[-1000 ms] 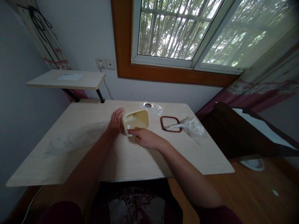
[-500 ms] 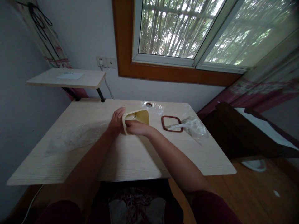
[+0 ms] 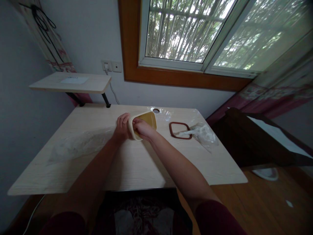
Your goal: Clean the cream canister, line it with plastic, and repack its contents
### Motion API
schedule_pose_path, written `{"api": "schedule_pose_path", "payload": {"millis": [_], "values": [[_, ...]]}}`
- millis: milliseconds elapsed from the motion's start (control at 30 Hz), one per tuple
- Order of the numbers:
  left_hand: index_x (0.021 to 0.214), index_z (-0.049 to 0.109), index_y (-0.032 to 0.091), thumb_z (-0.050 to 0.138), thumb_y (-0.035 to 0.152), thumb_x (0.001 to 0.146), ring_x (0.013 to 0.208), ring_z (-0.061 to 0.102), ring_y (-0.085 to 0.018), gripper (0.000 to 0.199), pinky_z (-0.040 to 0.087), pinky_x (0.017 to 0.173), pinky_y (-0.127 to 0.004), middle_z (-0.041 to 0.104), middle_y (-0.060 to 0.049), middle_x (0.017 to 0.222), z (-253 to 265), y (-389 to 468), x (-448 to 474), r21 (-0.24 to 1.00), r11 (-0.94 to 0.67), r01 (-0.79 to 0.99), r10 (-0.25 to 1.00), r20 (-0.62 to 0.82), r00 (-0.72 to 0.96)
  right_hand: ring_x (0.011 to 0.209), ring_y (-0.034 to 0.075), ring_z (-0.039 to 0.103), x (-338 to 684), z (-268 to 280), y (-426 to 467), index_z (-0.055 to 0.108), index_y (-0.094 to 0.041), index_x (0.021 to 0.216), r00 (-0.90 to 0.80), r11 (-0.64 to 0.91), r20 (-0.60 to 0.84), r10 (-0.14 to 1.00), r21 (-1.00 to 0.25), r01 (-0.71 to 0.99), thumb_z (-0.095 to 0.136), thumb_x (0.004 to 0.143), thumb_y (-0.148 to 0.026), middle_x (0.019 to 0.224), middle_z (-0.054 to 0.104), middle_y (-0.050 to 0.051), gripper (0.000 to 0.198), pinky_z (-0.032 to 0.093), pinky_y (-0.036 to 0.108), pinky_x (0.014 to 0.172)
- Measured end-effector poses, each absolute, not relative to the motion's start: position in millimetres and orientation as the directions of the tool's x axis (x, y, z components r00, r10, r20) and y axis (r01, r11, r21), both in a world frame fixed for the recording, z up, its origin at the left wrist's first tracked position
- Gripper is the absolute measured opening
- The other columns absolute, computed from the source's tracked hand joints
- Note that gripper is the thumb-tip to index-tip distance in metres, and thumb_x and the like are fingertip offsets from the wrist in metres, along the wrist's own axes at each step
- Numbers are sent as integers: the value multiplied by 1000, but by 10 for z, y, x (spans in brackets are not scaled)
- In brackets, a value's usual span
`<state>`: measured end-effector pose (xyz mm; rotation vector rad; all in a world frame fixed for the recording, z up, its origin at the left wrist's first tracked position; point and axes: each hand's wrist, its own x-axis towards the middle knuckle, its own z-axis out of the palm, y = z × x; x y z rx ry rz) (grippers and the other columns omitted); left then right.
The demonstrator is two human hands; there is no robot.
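Observation:
A cream-coloured plastic container (image 3: 149, 118) with a rounded square mouth lies tipped on the desk, its opening facing me. My left hand (image 3: 122, 126) is wrapped round its left side, fingers over the outer wall. Inside the mouth, my right hand (image 3: 143, 128) has its fingers curled against the inner left wall near the rim. Whatever those fingers pinch, if anything, is hidden. To the right lies a brown rounded square ring (image 3: 171, 131), flat on the desk, with one end of a crumpled clear plastic bag (image 3: 204, 134) across it.
A sheet of clear plastic wrap (image 3: 75, 147) spreads over the left of the pale wooden desk (image 3: 137, 173). At the back left stands a raised shelf (image 3: 49, 81) with a paper (image 3: 74, 80) on it. A cable hole (image 3: 156, 111) sits near the back edge.
The container has turned and tilted slightly, its mouth now angled more to the right. My right hand has shifted up and deeper along the inner wall, while my left keeps its hold.

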<state>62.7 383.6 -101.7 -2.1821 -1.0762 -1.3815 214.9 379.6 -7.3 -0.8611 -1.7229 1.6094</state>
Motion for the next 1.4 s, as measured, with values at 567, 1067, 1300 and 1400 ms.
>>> {"api": "schedule_pose_path", "payload": {"millis": [567, 1067, 1300, 1400], "values": [[157, 23, 14, 61, 45, 93, 134, 50, -40, 80, 47, 106, -62, 47, -28, 144, -1050, 3836, 606, 140, -663, 736, 438, 869, 229, 126, 26, 62, 2978, 109, 3266, 61, -13, 138, -850, 738, 76, 522, -540, 405, 45, 76, 4, 135, 68, 15, 67, 41, 46, 113], [155, 28, 13, 52, 29, 98, 139, 47, -40, 64, 45, 107, -66, 47, -29, 146, -992, 3796, 653, 102, -671, 734, 430, 861, 273, 102, 32, 73, 2912, 155, 3365, 76, -2, 99, -716, 717, -43, 697, 43, 696, 39, 104, -35, 103, 75, 28, 50, 43, 47, 105], [155, 27, 11, 51, 30, 99, 139, 46, -41, 64, 46, 106, -66, 46, -30, 146, -1005, 3790, 635, 104, -669, 736, 431, 861, 270, 102, 27, 72, 2728, 227, 3305, 71, -10, 99, -836, 808, -79, 543, -219, 546, 37, 104, -26, 108, 75, 20, 38, 47, 38, 97], [155, 27, 11, 51, 32, 99, 139, 45, -41, 64, 45, 107, -66, 45, -30, 146, -1012, 3790, 639, 117, -663, 739, 437, 862, 255, 100, 27, 71, 2737, 265, 3314, 67, -12, 107, -848, 778, -105, 519, -352, 520, 49, 96, -24, 110, 74, 18, 24, 49, 35, 89]]}}
